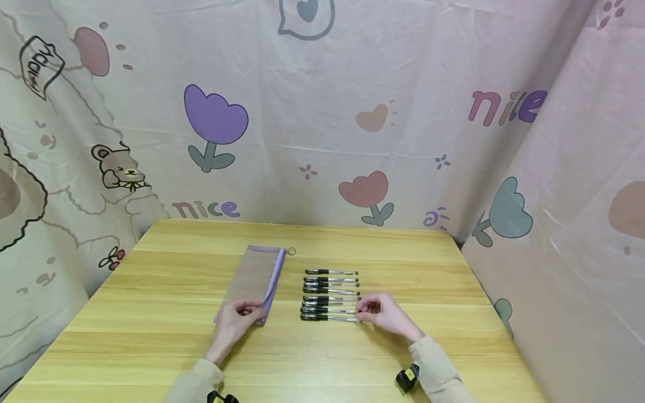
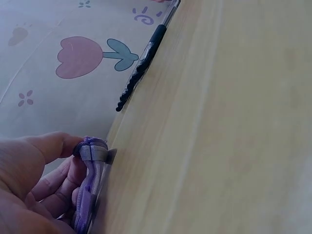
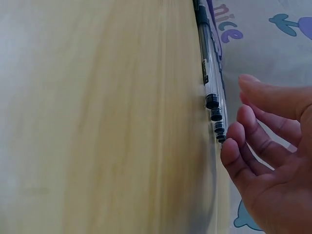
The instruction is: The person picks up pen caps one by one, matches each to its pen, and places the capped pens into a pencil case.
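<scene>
Pouch (image 1: 254, 274) pinched at near zipper corner by left hand (image 1: 234, 322). Pens (image 1: 316, 290) lined up on table (image 1: 413, 263); right hand (image 1: 385, 314) held by their clear ends, fingers released, loosely bent.

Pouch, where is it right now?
In the head view, the pouch lies on the table, left of the row of pens, its near end held by the left hand.

Pouch (image 1: 252, 274) partly hidden by left grip (image 1: 235, 322), both sleeves (image 1: 437, 366) cropped
</scene>
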`<state>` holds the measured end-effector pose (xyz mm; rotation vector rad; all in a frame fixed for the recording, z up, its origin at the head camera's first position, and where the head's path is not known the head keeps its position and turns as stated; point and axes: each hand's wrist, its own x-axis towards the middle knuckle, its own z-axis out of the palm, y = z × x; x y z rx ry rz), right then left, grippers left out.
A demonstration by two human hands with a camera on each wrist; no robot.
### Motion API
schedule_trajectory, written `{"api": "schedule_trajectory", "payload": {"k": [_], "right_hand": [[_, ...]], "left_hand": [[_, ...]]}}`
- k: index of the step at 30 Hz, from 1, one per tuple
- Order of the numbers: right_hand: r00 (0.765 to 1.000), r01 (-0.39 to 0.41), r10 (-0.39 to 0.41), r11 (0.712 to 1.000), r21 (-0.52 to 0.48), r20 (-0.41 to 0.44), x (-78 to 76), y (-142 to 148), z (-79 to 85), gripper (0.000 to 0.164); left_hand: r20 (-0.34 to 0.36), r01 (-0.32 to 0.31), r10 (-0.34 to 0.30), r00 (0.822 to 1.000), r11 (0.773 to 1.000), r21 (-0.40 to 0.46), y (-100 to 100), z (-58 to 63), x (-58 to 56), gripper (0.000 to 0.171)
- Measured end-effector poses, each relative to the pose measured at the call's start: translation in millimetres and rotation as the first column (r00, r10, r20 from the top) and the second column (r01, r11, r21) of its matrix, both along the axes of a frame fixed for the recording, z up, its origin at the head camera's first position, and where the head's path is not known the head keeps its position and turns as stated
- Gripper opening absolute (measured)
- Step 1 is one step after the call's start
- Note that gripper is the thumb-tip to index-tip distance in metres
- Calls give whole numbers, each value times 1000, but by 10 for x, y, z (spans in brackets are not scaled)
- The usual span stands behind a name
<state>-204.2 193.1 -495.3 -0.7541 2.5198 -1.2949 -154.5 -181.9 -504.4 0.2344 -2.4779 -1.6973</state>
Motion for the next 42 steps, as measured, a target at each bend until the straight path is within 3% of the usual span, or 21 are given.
{"api": "schedule_trajectory", "payload": {"k": [14,42], "right_hand": [[997,-78,78,996,32,7,-1,-38,-9,16],[999,-44,46,993,106,-20,-34,-193,-33,13]], "left_hand": [[-53,-1,1,999,1000,4,41,-38,29,18],[-42,-4,4,999,1000,-1,23,-37,49,18]]}}
